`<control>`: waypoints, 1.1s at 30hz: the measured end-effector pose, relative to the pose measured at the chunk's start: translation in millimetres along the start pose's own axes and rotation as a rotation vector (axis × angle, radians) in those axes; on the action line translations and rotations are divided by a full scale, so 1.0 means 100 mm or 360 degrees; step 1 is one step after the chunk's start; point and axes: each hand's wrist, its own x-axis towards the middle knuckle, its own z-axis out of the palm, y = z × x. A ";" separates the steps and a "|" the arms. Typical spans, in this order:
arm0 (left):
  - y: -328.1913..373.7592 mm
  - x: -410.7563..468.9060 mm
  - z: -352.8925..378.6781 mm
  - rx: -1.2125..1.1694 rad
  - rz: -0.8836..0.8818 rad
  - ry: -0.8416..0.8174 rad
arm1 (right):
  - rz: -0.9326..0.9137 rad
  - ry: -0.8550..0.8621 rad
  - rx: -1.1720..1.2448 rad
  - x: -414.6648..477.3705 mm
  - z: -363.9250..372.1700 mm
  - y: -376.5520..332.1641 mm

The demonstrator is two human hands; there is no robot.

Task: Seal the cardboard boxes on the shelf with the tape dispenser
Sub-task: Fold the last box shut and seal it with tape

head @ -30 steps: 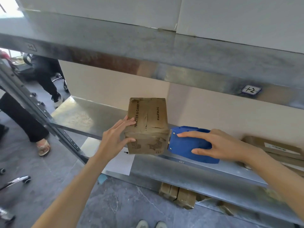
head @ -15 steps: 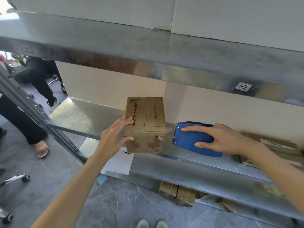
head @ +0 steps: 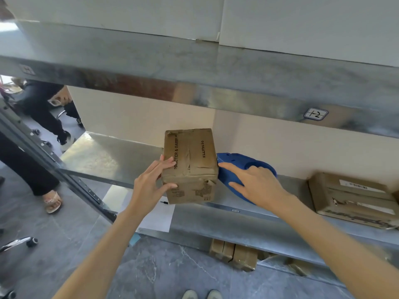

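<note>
The right hand [head: 257, 184] holds the blue tape dispenser [head: 235, 167], with its fingers curled over the top. The dispenser's front end touches the right side of the cardboard box [head: 190, 165]. The left hand [head: 149, 184] grips the box's near left corner, fingers on top and thumb on the front.

A moment ago there was a small gap between the dispenser and the box. Now the gap is gone, and the dispenser is tipped so its round side shows. The left hand has stayed on the same corner.

The box stands near the front edge of a shiny metal shelf [head: 108, 156]. A flat brown box [head: 354, 199] lies on the same shelf, well off to the right. Another metal shelf [head: 194, 67] is above, with a small white label [head: 315, 114] on its edge. Small brown boxes [head: 233, 255] sit on a lower level. A white paper [head: 159, 219] lies down there too. The floor [head: 162, 272] is grey stone. People in dark clothes [head: 28, 165] are at the left.
</note>
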 end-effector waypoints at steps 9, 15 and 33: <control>0.00 0.00 0.01 -0.0027 -0.0027 0.0008 | 0.0421 -0.0256 0.0866 0.39 0.79 0.33; 0.00 0.01 0.01 -0.0006 0.0023 0.0014 | 0.0421 -0.0243 0.0942 0.49 1.28 0.42; 0.04 0.00 0.00 -0.0088 -0.0049 0.0013 | 0.0504 -0.0160 0.1141 0.42 1.14 0.56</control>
